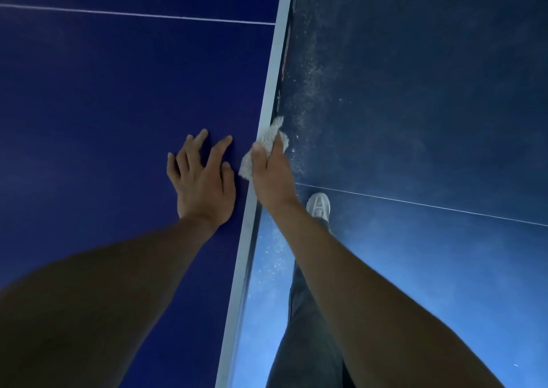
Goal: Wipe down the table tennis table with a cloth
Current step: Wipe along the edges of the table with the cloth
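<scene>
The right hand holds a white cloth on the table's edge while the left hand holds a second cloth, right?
No: the head view shows the left hand holding nothing, spread flat on the blue table top. The right hand does grip the cloth at the edge.

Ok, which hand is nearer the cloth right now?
Right. The right hand grips the cloth against the white edge of the table. The left hand rests spread on the blue top, just left of the cloth, not touching it.
</scene>
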